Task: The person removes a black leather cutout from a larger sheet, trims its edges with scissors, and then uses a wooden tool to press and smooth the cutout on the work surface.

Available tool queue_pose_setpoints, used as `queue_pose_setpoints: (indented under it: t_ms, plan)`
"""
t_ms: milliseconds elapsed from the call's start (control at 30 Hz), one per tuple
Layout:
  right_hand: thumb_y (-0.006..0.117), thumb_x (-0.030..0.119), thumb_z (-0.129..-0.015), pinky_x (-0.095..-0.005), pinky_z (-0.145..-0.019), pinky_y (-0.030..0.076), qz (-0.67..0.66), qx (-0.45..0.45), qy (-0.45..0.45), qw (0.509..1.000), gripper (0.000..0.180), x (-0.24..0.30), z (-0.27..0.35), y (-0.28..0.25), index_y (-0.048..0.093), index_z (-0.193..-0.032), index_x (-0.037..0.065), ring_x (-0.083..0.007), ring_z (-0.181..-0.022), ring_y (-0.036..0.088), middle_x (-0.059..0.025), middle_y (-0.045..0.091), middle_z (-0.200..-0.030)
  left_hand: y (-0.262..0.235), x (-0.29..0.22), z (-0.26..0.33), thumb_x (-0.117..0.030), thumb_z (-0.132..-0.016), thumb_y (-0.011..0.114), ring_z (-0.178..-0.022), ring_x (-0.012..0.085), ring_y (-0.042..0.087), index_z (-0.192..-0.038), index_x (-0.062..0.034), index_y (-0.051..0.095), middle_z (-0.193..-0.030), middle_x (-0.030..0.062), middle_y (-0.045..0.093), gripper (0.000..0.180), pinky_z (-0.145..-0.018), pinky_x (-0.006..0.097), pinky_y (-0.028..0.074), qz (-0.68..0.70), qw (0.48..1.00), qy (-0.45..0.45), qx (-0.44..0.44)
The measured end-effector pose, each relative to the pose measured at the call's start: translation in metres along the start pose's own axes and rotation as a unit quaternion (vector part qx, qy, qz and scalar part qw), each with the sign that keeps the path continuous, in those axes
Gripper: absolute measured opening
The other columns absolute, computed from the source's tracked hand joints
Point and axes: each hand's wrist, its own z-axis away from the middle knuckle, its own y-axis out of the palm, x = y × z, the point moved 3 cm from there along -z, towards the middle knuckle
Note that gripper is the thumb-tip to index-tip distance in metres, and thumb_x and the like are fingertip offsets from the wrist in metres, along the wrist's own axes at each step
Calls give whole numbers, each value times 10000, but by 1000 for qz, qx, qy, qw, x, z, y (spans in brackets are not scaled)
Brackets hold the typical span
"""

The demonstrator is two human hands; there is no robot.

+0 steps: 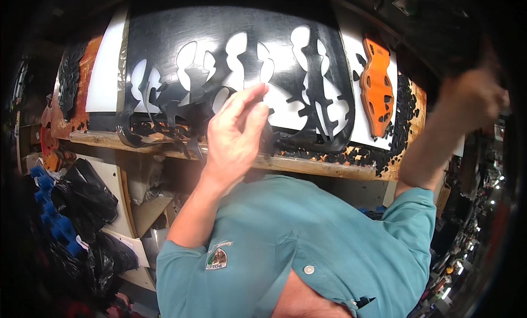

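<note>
A wooden workbench point(307, 165) spans the cluttered workshop, black scraps point(403, 106) heaped at three o'clock, black bags point(88, 200) at eight. No containers show. The black sheet point(230, 49), punched with white cut-outs, lies at twelve. The left hand point(236, 134) pinches its lower edge; the right hand point(472, 101) is raised, blurred, grip unclear.

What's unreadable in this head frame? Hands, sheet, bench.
- Left hand: fingertips over the black cut-out sheet; grip cannot be told, palm side hidden.
- Right hand: motion-blurred in the dark upper right corner; whether it holds anything is unclear.
- Black scraps on the wooden bench edge: too small to tell shapes.
- Orange cut piece: its lower end merges with the scraps.
- Left-side black bags: contents hidden.
</note>
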Motion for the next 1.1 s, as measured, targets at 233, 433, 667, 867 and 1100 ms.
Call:
queue_pose_setpoints:
  t_ms: [233,433,667,867,1100]
  plan:
    - [854,128,-788,-372,-646,574,-191,346,92,914,399,134,140,112,680,-1115,-21,-297,-819,671,-137,664,-989,-4,6,21,-369,-1138,481,-1057,154,691,-1215,-11,653,-1169,83,715,405,-951,374,568,235,941,-244,-8]
    - [697,134,-995,-361,-752,571,-366,315,381,789,229,127,181,103,687,-1133,-48,-258,-872,703,-149,690,-979,-2,34,44,-316,-1137,495,-1089,169,693,-1294,13,637,-1228,98,709,392,-992,361,568,295,935,-195,8]
    - [670,107,-1010,-307,-684,552,-304,197,414,835,191,110,156,99,695,-1123,-45,-214,-773,671,-129,674,-864,-3,38,42,-197,-1123,512,-1174,219,691,-1366,40,599,-1321,155,679,350,-1048,436,581,318,922,-220,5]
    - [811,57,-782,-368,-709,559,-154,307,124,931,449,152,160,117,679,-1201,-33,-296,-844,637,-159,669,-1042,-5,38,52,-261,-1148,441,-1176,217,661,-1341,31,580,-1279,125,669,376,-1045,419,539,389,895,-214,31]
    - [793,33,-798,-369,-702,562,-158,350,140,913,439,149,155,108,665,-1211,-46,-313,-853,650,-162,664,-1068,-8,32,53,-252,-1154,419,-1169,238,683,-1323,33,598,-1265,153,688,377,-1041,433,564,385,894,-227,20]
